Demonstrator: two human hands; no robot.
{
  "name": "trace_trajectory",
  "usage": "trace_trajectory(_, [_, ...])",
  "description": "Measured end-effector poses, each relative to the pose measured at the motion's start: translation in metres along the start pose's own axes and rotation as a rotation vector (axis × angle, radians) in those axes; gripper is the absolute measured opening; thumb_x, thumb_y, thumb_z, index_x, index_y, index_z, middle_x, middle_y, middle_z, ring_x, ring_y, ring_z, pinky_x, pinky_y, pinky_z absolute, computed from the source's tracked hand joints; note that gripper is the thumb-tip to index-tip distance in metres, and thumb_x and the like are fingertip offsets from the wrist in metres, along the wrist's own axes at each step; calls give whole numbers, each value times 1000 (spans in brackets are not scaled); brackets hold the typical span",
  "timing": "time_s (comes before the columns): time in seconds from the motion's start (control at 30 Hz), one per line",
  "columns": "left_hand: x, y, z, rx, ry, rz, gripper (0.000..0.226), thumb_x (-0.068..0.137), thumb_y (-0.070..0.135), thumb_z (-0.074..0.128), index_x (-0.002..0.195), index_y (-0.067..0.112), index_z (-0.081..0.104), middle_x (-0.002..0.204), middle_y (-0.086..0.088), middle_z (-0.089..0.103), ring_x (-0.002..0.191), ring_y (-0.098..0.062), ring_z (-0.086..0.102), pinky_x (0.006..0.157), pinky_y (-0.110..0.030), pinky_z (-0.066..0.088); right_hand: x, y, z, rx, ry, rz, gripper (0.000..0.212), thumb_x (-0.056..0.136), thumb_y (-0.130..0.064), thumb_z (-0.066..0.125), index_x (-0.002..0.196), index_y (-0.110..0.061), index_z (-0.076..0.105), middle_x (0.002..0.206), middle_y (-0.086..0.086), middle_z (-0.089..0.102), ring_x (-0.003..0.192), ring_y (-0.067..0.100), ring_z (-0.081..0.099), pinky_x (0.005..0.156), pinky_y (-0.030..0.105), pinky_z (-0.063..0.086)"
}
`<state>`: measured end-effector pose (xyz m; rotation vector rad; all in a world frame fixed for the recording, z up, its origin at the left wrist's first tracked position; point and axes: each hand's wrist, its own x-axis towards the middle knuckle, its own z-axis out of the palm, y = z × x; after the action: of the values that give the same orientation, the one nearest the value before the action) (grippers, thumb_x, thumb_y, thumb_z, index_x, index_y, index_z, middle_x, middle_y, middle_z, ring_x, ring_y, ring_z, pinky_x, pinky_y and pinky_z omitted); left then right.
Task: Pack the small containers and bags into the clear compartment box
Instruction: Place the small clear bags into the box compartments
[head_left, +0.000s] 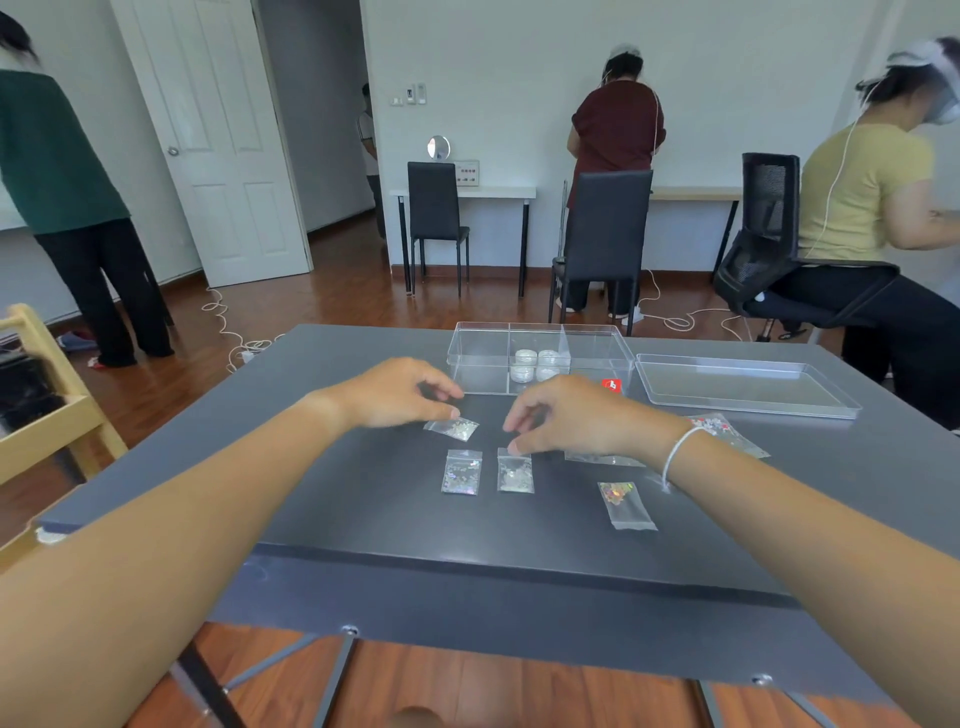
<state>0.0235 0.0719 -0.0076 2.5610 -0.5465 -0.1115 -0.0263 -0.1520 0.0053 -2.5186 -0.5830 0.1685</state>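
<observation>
Bags (462, 472) of glitter lie near you on the grey table (363, 493); the compartment box (540, 358) beyond holds four jars. Your left hand (400, 392) pinches one bag (453, 428), your right hand (569, 415) touches another (515, 470). Next, lift both into an empty compartment.

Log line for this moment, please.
stage: bagging | box: open, jars in middle compartment | left hand: on bag | right hand: on second bag | lid: off
</observation>
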Motion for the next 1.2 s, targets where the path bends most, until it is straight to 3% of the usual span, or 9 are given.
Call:
trace_trajectory(0.17, [-3,-2,6,118,-84,-26,46,80,42,64,124,27,57,97,17,50,76,8,47,81,-17,32,-4,-2,9,-74,-51,41,36,77,-30,71,111,-21,64,113,-1,63,79,8,54,64,19,38])
trace_trajectory(0.33, [-1,0,8,157,-98,-13,35,81,36,64,114,25,64,95,14,49,75,8,47,77,-16,32,-5,-3,13,-96,-63,64,39,78,-26,70,115,-17,63,117,2,61,93,12,52,80,23,39])
trace_trajectory(0.47, [-1,0,8,87,-67,-25,13,77,33,70,88,33,62,88,19,50,72,8,49,65,-7,33,-4,-4,13,-67,-77,82,36,79,-24,71,113,-15,64,104,0,58,90,12,51,70,21,39])
trace_trajectory(0.57, [-2,1,9,50,-36,-18,15,75,32,72,84,33,60,85,18,51,71,3,50,62,-8,34,-4,-2,15,-40,-67,78,30,78,-22,71,106,-15,65,96,-3,54,85,13,51,61,14,36])
trace_trajectory(0.77, [-4,2,7,-71,2,-10,17,74,24,74,75,35,60,81,13,58,54,7,51,54,-2,36,-5,-1,17,6,-65,72,22,77,-19,72,97,-13,64,94,-1,54,83,14,50,64,21,38])
trace_trajectory(0.9, [-5,6,3,-111,21,8,19,74,19,74,67,32,62,67,15,58,57,-1,49,55,-5,37,-5,-1,17,25,-72,96,29,78,-20,72,103,-14,60,88,-5,53,84,16,51,65,19,37])
trace_trajectory(0.97, [-5,9,0,-134,17,6,18,75,19,72,66,31,64,69,13,60,60,-5,51,54,-9,39,-5,-1,17,44,-81,114,33,78,-20,72,107,-14,59,81,-10,51,83,16,51,65,19,38])
trace_trajectory(1.1, [-3,13,-8,-180,4,-24,15,80,14,67,73,27,67,78,6,63,50,-1,57,46,-12,45,-4,0,18,73,-76,114,25,76,-19,73,99,-12,65,84,-1,54,78,16,50,62,20,37])
trace_trajectory(1.2, [-1,15,-14,-225,11,-32,12,83,8,62,87,15,71,77,0,64,54,-2,59,53,-13,51,-4,0,18,80,-70,109,23,75,-19,74,95,-13,66,77,-5,53,71,11,49,61,20,36])
